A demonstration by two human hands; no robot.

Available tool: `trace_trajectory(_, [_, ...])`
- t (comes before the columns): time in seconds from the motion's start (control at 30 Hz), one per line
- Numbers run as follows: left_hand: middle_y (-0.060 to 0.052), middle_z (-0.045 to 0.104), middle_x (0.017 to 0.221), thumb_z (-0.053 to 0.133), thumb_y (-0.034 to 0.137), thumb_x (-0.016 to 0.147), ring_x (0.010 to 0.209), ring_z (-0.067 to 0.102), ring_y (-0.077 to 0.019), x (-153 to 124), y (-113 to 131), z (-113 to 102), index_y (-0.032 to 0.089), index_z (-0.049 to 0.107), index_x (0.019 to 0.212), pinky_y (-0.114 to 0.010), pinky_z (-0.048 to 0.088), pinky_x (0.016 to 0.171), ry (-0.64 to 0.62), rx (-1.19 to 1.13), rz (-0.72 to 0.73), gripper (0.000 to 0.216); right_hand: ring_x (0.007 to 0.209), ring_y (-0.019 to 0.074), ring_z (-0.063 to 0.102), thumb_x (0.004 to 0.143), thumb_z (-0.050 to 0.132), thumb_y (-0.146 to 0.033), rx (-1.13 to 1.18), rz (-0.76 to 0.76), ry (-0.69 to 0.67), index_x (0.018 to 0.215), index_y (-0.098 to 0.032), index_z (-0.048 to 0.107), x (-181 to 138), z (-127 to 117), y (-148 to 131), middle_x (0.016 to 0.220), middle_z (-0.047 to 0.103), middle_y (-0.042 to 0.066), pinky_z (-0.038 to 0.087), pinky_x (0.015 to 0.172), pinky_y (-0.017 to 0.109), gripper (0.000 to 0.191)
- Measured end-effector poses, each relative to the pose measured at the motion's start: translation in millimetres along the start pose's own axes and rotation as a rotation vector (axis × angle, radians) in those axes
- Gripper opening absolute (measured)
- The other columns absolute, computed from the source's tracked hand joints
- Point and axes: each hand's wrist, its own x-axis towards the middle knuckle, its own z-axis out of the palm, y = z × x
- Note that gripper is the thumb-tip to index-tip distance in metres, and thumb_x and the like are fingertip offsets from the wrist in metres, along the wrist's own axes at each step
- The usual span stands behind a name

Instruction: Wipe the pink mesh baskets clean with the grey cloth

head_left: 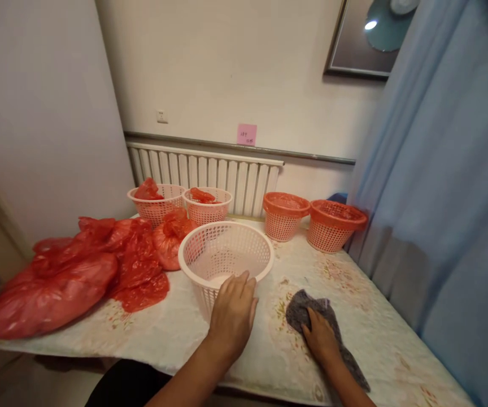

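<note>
A white plastic basket (190,271) with holes in its sides stands upright at the middle of the table. My left hand (233,311) is on its near rim, fingers bent over the edge into the basket; the palm side is hidden. To the right, my right hand (321,336) grips a dark grey cloth (301,305) that lies on the table. Part of the cloth trails toward the front under my forearm.
Large red plastic bags (57,294) cover the table's left side. Two white baskets (208,212) with red plastic inside stand behind, near a radiator (210,169). Two baskets lined with red bags, one (282,223) beside another (331,234), stand back right. A blue curtain (434,186) borders the right.
</note>
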Motion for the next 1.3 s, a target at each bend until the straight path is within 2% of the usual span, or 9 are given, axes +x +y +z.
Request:
trace_trajectory(0.1, [-0.008, 0.066, 0.091, 0.052, 0.016, 0.086, 0.082, 0.059, -0.0246, 8.3, -2.5, 5.9, 0.015, 0.056, 0.111, -0.040, 0.047, 0.074, -0.132, 0.139, -0.012, 0.026, 0.102, 0.0308, 0.058, 0.069, 0.050, -0.029, 0.154, 0.032, -0.009, 0.104, -0.011, 0.065, 3.3, -0.5, 4.9, 0.101, 0.065, 0.016, 0.039, 0.094, 0.043, 0.042])
trace_trajectory(0.23, [-0.006, 0.062, 0.077, 0.046, 0.008, 0.086, 0.073, 0.056, -0.0243, 12.6, -5.9, 11.0, 0.014, 0.059, 0.103, -0.038, 0.042, 0.067, -0.134, 0.206, -0.017, 0.022, 0.087, 0.0298, 0.064, 0.069, 0.046, -0.038, 0.309, 0.087, 0.037, 0.085, -0.014, 0.069, 21.9, -16.7, -13.5, 0.086, 0.070, 0.012, 0.049, 0.079, 0.040, 0.037])
trace_trajectory(0.4, [-0.006, 0.060, 0.076, 0.043, 0.008, 0.088, 0.071, 0.053, -0.0237, 10.1, -4.9, 13.4, 0.015, 0.059, 0.098, -0.036, 0.038, 0.066, -0.119, 0.214, -0.023, 0.020, 0.097, 0.0249, 0.061, 0.081, 0.041, -0.049, 0.484, 0.036, 0.128, 0.104, -0.014, 0.063, 29.4, -64.2, -80.6, 0.103, 0.068, 0.009, 0.047, 0.085, 0.035, 0.047])
trace_trajectory(0.5, [-0.006, 0.060, 0.075, 0.047, 0.009, 0.087, 0.071, 0.052, -0.0239, 9.4, -3.8, 14.1, 0.016, 0.060, 0.094, -0.037, 0.036, 0.065, -0.118, 0.218, -0.036, 0.017, 0.098, 0.0235, 0.058, 0.084, 0.045, -0.043, 0.596, -0.096, 0.244, 0.110, -0.016, 0.057, 15.1, -94.7, -139.7, 0.106, 0.064, 0.010, 0.044, 0.088, 0.037, 0.039])
trace_trajectory(0.57, [-0.006, 0.060, 0.073, 0.049, 0.009, 0.086, 0.070, 0.052, -0.0241, 9.4, -3.8, 14.9, 0.016, 0.061, 0.085, -0.037, 0.035, 0.065, -0.099, 0.206, -0.034, 0.014, 0.099, 0.0235, 0.056, 0.085, 0.049, -0.035, 0.589, -0.275, 0.315, 0.105, -0.017, 0.058, 3.5, -106.4, -177.0, 0.105, 0.062, 0.011, 0.043, 0.089, 0.038, 0.029])
trace_trajectory(0.7, [-0.005, 0.063, 0.076, 0.052, 0.008, 0.084, 0.073, 0.053, -0.0229, 9.4, -6.1, 16.4, 0.019, 0.060, 0.077, -0.036, 0.034, 0.066, -0.042, 0.151, 0.020, 0.016, 0.116, 0.0239, 0.046, 0.086, 0.048, -0.023, 0.499, -0.647, 0.296, 0.119, -0.018, 0.051, -7.4, -104.9, -223.3, 0.122, 0.053, 0.012, 0.033, 0.100, 0.044, 0.034])
trace_trajectory(0.8, [-0.004, 0.063, 0.073, 0.050, 0.005, 0.084, 0.071, 0.053, -0.0220, 7.2, -9.9, 17.2, 0.020, 0.060, 0.077, -0.036, 0.033, 0.065, -0.016, 0.138, 0.037, 0.019, 0.109, 0.0225, 0.049, 0.087, 0.046, -0.023, 0.497, -0.745, 0.262, 0.118, -0.020, 0.051, -1.6, -96.1, -232.9, 0.113, 0.057, 0.009, 0.033, 0.100, 0.046, 0.031])
trace_trajectory(1.0, [-0.006, 0.059, 0.063, 0.050, 0.005, 0.082, 0.066, 0.050, -0.0228, -1.1, -18.4, 19.8, 0.018, 0.058, 0.064, -0.037, 0.031, 0.062, 0.001, 0.137, 0.049, 0.025, 0.081, 0.0173, 0.053, 0.087, 0.042, -0.022, 0.508, -0.840, 0.257, 0.088, -0.019, 0.056, 19.7, -87.9, -229.0, 0.080, 0.056, 0.003, 0.037, 0.094, 0.045, 0.014])
trace_trajectory(1.3, [-0.004, 0.057, 0.069, 0.041, 0.013, 0.091, 0.065, 0.048, -0.0212, 3.4, -35.3, 13.1, 0.019, 0.057, 0.078, -0.035, 0.030, 0.062, -0.091, 0.177, 0.087, 0.022, 0.076, 0.0152, 0.052, 0.089, 0.039, -0.021, 0.546, -0.902, 0.190, 0.085, -0.020, 0.056, 58.7, -83.3, -215.3, 0.076, 0.055, 0.001, 0.038, 0.095, 0.043, 0.018])
